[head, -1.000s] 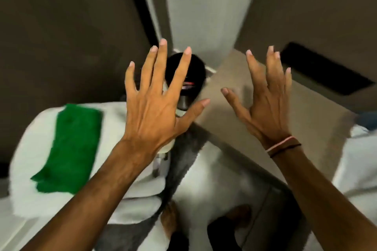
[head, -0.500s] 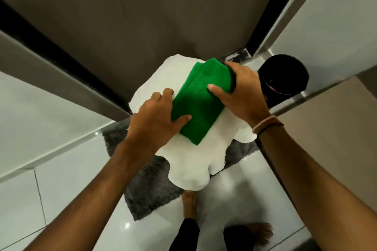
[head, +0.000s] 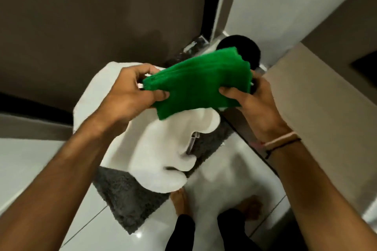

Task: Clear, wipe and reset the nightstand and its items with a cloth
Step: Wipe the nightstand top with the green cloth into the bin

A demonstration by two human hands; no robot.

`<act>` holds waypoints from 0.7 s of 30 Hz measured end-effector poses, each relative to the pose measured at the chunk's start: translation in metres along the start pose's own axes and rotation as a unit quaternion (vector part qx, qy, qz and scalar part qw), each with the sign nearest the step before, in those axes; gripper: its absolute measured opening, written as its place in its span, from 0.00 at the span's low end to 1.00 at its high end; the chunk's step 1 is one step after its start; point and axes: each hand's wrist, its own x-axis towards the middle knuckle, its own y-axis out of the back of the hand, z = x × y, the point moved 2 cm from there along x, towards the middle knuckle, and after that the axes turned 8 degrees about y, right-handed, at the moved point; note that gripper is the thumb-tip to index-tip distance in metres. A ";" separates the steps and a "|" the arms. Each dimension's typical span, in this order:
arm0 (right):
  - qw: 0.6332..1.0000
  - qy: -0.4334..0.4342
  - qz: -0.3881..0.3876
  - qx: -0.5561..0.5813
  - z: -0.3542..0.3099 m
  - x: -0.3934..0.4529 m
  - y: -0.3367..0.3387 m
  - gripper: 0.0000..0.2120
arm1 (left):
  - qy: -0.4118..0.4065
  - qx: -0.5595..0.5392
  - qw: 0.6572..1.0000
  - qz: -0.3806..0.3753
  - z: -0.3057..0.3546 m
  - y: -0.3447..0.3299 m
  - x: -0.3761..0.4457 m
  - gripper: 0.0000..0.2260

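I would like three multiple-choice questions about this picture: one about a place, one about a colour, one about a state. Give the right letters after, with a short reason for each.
1. Where is the cloth?
A. flat on the floor tiles
B. held up between both hands
C. inside the black round object

2. What colour is the cloth?
A. green
B. red
C. yellow

3. What is the state of the left hand?
A. open and empty
B. closed on the cloth
C. flat on the grey rug

Answers:
1 B: the cloth is held above the white cover by the left hand and the right hand.
2 A: it is plainly green.
3 B: its thumb and fingers pinch the cloth's left end.
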 end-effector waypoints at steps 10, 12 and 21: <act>0.940 -0.162 0.278 -0.114 0.109 -0.094 0.283 0.34 | -0.040 0.120 0.982 -0.141 0.014 -0.342 0.043 0.31; 0.908 -0.185 0.338 -0.164 0.128 -0.123 0.327 0.34 | -0.052 0.182 0.965 -0.182 0.000 -0.411 0.033 0.30; 0.777 -0.221 0.237 -0.540 0.182 -0.191 0.383 0.31 | -0.339 0.512 0.768 -0.182 -0.060 -0.542 -0.045 0.29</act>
